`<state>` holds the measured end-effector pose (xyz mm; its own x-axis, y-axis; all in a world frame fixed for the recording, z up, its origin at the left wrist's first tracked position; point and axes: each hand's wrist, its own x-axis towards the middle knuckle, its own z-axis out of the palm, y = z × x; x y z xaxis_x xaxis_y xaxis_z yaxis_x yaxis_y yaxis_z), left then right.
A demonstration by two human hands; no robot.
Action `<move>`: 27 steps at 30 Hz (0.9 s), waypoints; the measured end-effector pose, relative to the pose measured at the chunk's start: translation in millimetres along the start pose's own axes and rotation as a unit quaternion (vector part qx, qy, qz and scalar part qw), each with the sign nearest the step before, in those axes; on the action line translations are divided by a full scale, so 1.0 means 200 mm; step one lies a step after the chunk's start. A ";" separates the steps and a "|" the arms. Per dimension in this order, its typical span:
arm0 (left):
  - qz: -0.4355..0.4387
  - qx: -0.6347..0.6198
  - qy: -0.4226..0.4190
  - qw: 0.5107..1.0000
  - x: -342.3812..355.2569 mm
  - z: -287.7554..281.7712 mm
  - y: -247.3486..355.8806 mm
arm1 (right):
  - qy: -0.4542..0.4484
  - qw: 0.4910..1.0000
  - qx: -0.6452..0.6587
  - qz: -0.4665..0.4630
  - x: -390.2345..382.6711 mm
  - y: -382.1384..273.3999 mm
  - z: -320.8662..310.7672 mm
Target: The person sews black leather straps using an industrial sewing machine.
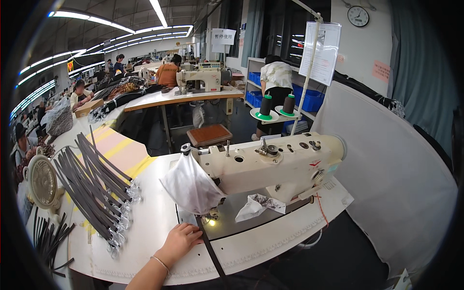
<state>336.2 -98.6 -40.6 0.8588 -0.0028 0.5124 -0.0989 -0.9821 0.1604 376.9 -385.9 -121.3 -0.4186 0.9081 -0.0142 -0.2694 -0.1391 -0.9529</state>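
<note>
My left hand point(181, 238), a thin bracelet at its wrist, rests on the sewing table just left of the needle area. Its fingers are bent and close together, with the fingertips at the edge of a long dark strap point(212, 253). From under the head of the cream sewing machine point(270, 169), the strap runs toward the table's front edge. A white cloth point(191, 182) drapes over the machine head and hides part of it. Small lamplight shines beside the presser foot. No part of my right hand shows.
Many dark straps with clear wrapped ends point(99, 193) lie on the left; more hang near a small fan point(42, 181). A stained white rag point(258, 205) lies beneath the machine arm. Thread cones point(266, 107) stand behind. Other people work farther back.
</note>
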 end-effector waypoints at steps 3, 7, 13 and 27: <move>0.001 0.001 0.002 1.000 -0.01 0.01 0.00 | 0.069 0.998 -0.006 0.010 0.03 -0.01 -0.01; 0.016 -0.006 0.008 1.000 -0.01 0.01 0.00 | 0.220 0.967 0.108 -0.075 0.13 -0.05 -0.02; 0.036 -0.001 0.002 0.999 -0.02 0.01 0.00 | 0.262 0.938 0.208 -0.088 0.18 -0.07 -0.05; -0.050 -0.002 0.000 0.999 -0.03 0.02 -0.01 | 0.031 0.999 -0.005 0.017 -0.01 0.03 -0.01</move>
<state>333.0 -96.8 -47.8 0.8648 0.0942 0.4931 -0.0153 -0.9768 0.2135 377.3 -388.7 -127.7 -0.3733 0.9255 -0.0642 -0.2481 -0.1663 -0.9543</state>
